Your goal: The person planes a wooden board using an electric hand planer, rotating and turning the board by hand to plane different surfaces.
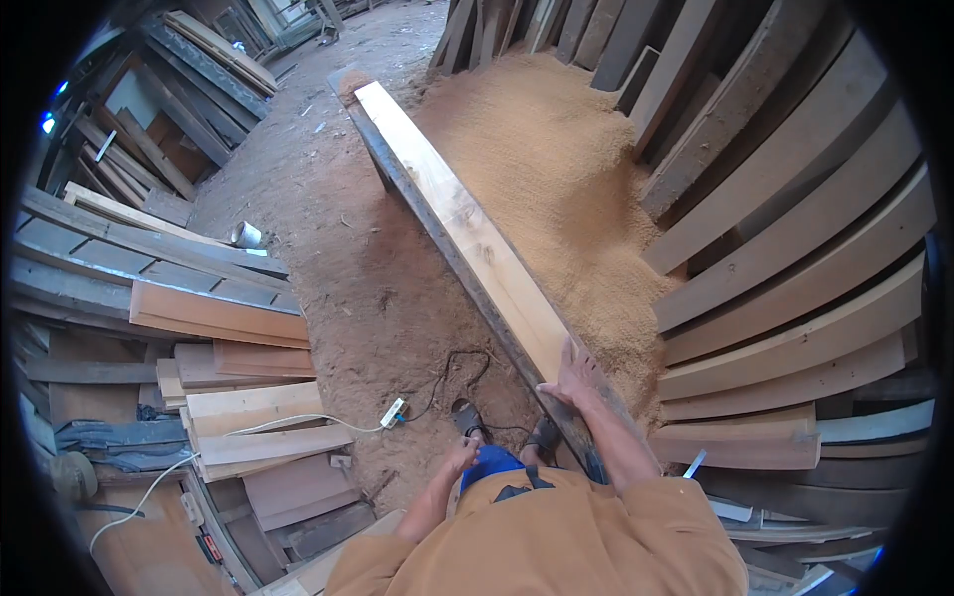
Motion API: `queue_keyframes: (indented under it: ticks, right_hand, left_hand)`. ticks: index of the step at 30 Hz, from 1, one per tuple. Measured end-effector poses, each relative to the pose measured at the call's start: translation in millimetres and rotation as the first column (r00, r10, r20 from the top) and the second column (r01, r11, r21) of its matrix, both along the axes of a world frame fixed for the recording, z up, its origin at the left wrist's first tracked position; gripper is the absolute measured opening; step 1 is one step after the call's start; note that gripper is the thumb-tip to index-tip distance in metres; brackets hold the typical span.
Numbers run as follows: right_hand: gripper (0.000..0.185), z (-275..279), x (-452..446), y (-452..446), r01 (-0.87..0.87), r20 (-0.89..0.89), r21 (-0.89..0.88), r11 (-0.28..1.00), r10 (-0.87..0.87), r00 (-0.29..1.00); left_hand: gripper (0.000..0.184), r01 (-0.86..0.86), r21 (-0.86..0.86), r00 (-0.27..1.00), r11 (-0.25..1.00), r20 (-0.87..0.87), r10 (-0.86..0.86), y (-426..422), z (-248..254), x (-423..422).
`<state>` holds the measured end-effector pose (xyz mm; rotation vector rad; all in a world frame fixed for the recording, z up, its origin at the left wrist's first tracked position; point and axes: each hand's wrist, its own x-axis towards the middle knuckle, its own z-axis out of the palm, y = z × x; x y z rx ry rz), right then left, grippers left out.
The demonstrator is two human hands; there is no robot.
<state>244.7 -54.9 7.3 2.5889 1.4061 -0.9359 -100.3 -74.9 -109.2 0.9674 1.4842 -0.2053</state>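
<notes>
A long pale wooden board (477, 238) lies lengthwise on a narrow dark bench (437, 233) that slants away to the upper left. At the board's near end, my right hand (571, 382) spans its width, thumb at the left edge and fingers toward the right edge. My left hand (464, 455) hangs beside my waist, away from the board, with its fingers curled closed. Whether anything is inside those fingers is too small to tell.
Sawdust (556, 169) is heaped right of the bench. Upright planks (735, 129) lean along the right side. Stacked boards (263, 417) lie at left. A white power strip (394, 412) and a dark cable (447, 372) lie on the ground near my feet.
</notes>
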Motion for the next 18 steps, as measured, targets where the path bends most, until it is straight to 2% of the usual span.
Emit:
queue_keyframes:
  ticks: [3,5,9,12,15,18]
  right_hand:
    - [0.138,1.9,-3.5,16.0,0.028,-0.009,-0.142,0.989,-0.030,1.000]
    - [0.138,3.9,0.2,14.7,0.007,-0.041,-0.131,0.991,-0.013,0.999]
    - [0.139,10.7,3.9,21.7,-0.008,-0.065,-0.198,0.980,-0.005,0.998]
    - [0.140,-7.8,11.8,17.4,-0.034,-0.069,-0.135,0.990,0.025,0.997]
    - [0.142,-8.1,2.3,16.5,-0.043,0.023,-0.116,0.992,0.046,0.999]
    - [0.140,-7.5,-10.3,20.5,0.024,0.144,-0.122,0.992,-0.006,0.990]
  left_hand:
    - [0.041,-0.100,0.002,0.995,0.995,-0.001,0.100,-2.3,-0.7,-9.7]
    - [0.038,-0.155,-0.019,0.988,0.988,0.011,0.155,-4.2,-5.7,-12.7]
    - [0.038,-0.120,-0.024,0.993,0.992,-0.001,0.120,-3.5,-8.2,-19.0]
    - [0.037,-0.145,-0.016,0.989,0.989,0.009,0.146,-1.6,-3.7,-14.6]
    - [0.037,-0.136,-0.009,0.991,0.991,-0.001,0.136,0.8,13.9,-10.4]
    - [0.039,-0.119,-0.018,0.993,0.993,0.004,0.119,4.3,-7.2,-8.1]
